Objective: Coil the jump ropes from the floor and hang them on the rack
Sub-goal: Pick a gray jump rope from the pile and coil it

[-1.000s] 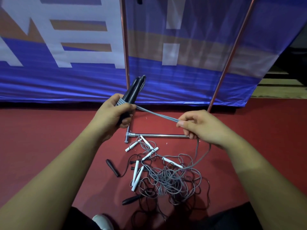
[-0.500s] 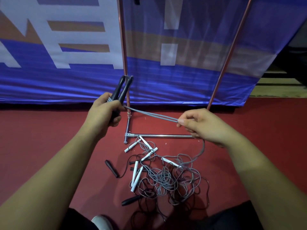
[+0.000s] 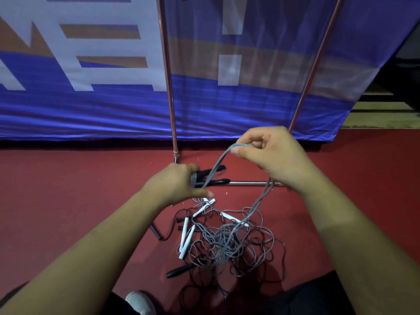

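Dead centre of the frame, my left hand is clamped round a pair of black handles, side by side and pointing right. That way both ends of one rope sit together as a core to wind onto. A few grey turns lie against the handles at my fingers.

Up and to the right, my right hand pinches the doubled grey cord between thumb and fingers, raised above the handles. I judge the height is there to give me a loop with room to swing round them.

From that pinch the cord drops past my wrist to the tangled pile on the red floor, lower centre. Most of this rope, I reckon, is down there, mixed with the others. White handles lie at the pile's left, and a loose black handle at its lower edge. Snag risk, I'd say, so gentle pulls.

Behind my hands, the rack's base bar lies on the floor. Its copper uprights climb out of the top of the frame in front of the blue banner. The hanging rail is out of view, so I can't tell what's up there. My shoe pokes in at the bottom edge.
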Available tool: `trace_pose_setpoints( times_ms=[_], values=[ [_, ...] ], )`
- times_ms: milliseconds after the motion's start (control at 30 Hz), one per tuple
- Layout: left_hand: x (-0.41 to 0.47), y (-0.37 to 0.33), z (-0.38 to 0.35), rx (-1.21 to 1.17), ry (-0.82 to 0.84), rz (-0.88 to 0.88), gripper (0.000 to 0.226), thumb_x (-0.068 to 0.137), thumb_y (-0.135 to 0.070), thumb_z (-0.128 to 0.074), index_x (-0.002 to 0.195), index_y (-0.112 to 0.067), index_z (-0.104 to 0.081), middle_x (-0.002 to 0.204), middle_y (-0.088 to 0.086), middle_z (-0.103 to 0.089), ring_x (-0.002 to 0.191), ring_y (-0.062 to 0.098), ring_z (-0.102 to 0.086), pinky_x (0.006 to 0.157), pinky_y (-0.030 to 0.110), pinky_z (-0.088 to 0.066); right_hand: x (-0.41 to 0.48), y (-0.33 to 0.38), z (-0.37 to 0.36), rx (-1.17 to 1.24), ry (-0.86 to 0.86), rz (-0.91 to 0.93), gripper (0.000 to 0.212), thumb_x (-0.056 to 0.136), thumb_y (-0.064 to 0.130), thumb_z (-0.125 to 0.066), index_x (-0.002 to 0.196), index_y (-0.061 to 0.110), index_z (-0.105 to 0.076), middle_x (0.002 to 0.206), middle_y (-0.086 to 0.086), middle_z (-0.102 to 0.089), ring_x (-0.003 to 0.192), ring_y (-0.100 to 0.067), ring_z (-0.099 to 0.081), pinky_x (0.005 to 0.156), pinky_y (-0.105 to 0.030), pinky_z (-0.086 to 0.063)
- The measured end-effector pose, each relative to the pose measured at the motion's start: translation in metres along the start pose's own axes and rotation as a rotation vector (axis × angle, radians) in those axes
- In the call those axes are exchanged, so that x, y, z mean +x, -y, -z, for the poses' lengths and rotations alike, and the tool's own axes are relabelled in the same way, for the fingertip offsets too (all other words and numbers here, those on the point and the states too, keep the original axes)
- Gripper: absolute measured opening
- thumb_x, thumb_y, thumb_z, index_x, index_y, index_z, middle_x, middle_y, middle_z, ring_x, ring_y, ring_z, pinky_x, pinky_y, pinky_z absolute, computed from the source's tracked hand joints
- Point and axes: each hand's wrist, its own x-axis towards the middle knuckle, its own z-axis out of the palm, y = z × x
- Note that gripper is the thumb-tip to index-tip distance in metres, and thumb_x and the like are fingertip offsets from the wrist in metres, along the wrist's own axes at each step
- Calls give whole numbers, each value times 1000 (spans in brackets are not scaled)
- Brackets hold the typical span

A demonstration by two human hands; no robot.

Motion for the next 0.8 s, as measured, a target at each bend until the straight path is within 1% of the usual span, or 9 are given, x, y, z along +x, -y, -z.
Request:
trace_pose_setpoints(
  times_ms=[133,233,333,467,567,600,667,733,800],
  values=[
    [-3,-13,0,71,-23,-205,30,82,-44,-71,102,-25,-61,74,-5,-55,85,27,-62,64,28,-38,4,-5,3,-32,-89,16,12,84,21,-76,78,11,-73,62,-15,-62,57,-11,-41,54,-26,-31],
    [-5,-12,2,111,13,-320,31,81,-37,-68,109,-27,-60,79,-2,-64,80,26,-62,64,30,-44,10,-14,5,-64,-135,16,13,83,22,-77,78,11,-72,62,-11,-61,57,-7,-42,54,-24,-33],
    [-9,-17,3,17,82,-453,30,75,-31,-68,105,-29,-60,70,-6,-60,63,13,-53,60,24,-40,17,-26,8,-68,-171,-1,12,82,21,-78,80,10,-73,59,-7,-59,54,-3,-43,53,-19,-33],
    [-17,-22,13,-317,105,-482,29,79,-17,-73,94,-38,-59,71,-5,-61,60,7,-55,59,22,-44,26,-44,14,35,-117,-70,8,84,14,-76,88,11,-70,52,0,-48,42,-3,-37,45,-16,-30],
    [-23,-24,21,-788,58,-412,40,82,-12,-72,117,-20,-55,76,2,-58,59,13,-52,54,26,-44,27,-56,11,2,1,-121,6,90,12,-69,84,13,-70,49,8,-58,41,1,-46,47,-11,-35],
    [-24,-24,24,-962,40,-378,47,84,-10,-70,126,-22,-51,74,4,-56,54,14,-48,49,24,-40,27,-57,8,-24,49,-129,10,91,13,-67,83,16,-70,53,7,-60,43,1,-48,48,-12,-38],
    [-23,-22,26,-1154,-16,-352,56,87,-11,-65,136,-32,-49,68,10,-55,49,19,-39,45,24,-32,25,-58,3,-81,141,-117,16,95,16,-63,81,19,-69,63,1,-66,54,-3,-57,57,-19,-46],
    [-21,-19,28,-1214,-65,-336,52,90,-15,-60,138,-32,-51,66,15,-55,48,19,-34,45,27,-26,22,-55,-4,-111,206,-96,22,99,19,-58,79,19,-68,66,2,-67,65,-12,-61,69,-33,-50],
    [-18,-18,30,-1258,-115,-262,46,90,-17,-56,135,-26,-54,67,20,-56,45,18,-35,44,27,-23,18,-52,-12,-30,247,-112,27,102,20,-51,80,13,-64,58,3,-58,61,-19,-57,67,-41,-50]
  ],
)
